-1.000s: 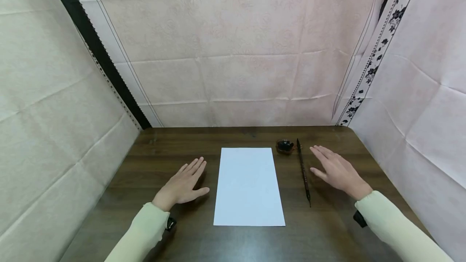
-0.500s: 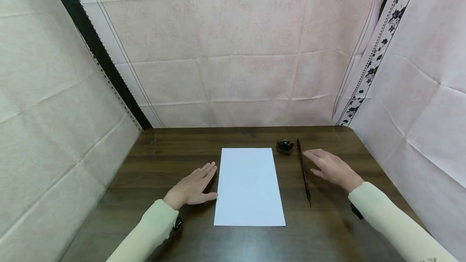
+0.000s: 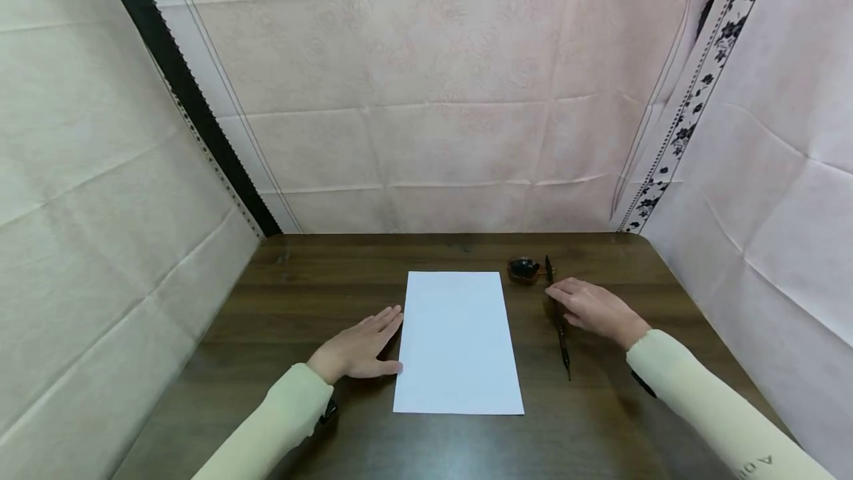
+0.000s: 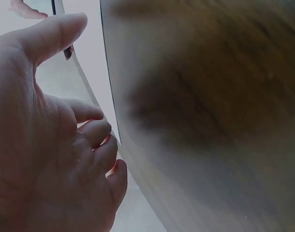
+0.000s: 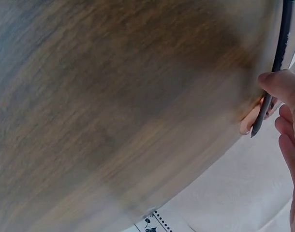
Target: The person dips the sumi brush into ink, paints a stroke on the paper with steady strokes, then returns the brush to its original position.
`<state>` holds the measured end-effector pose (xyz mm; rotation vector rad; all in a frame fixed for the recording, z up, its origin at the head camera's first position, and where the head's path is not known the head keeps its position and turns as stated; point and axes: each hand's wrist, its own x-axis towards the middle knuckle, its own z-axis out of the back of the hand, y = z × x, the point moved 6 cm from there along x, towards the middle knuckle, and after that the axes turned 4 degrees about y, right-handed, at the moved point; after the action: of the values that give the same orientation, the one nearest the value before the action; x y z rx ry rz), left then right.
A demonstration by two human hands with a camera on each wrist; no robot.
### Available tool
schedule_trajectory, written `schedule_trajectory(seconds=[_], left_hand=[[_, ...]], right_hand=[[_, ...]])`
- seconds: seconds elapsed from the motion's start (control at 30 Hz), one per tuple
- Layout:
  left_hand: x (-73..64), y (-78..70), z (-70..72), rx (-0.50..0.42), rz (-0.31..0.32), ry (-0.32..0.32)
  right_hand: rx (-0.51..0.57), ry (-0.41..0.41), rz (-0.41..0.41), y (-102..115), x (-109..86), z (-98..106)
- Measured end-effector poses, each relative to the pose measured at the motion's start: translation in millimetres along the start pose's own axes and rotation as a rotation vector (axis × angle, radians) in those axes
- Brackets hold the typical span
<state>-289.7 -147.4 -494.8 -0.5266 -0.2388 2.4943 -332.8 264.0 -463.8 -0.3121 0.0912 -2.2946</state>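
My right hand (image 3: 600, 311) lies over a slender dark pen-like stick (image 3: 565, 354) with pointed ends. Its fingers reach past the stick's left side, while the thumb is at the right. The right wrist view shows the thumb (image 5: 282, 84) across the dark stick (image 5: 284, 36), with several fingers curled beyond it. Whether they pinch it I cannot tell. Straight-fingered, my left hand (image 3: 360, 347) rests at the left edge of a blank white sheet of paper (image 3: 460, 347). Its thumb tip touches that edge. In the left wrist view the left palm (image 4: 46, 145) faces the camera.
A small brown object with a glossy black top (image 3: 524, 270) stands behind the paper, beside the stick's far end. The brown wooden table (image 3: 306, 265) ends at a pale cloth wall (image 3: 426, 132). More cloth hangs at the left and right sides.
My right hand has moved left from beside the stick to over it. The left hand has shifted right to the paper's edge. Paper and stick have stayed in place.
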Motion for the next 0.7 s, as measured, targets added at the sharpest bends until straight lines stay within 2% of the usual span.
schedule_trajectory(seconds=[0.2,0.43,0.7], left_hand=[[1.7,-2.6,-1.5,-0.005,-0.022,0.016],[1.8,-5.0,-4.5,0.0,-0.032,0.038],[3.1,-6.6,-5.0,-0.006,-0.017,0.061]], right_hand=[[-0.047,0.07,-0.01,-0.3,1.4,-10.0],[-0.104,0.052,0.039,1.4,3.8,-12.4],[-0.219,0.058,0.084,3.2,7.4,-15.8]])
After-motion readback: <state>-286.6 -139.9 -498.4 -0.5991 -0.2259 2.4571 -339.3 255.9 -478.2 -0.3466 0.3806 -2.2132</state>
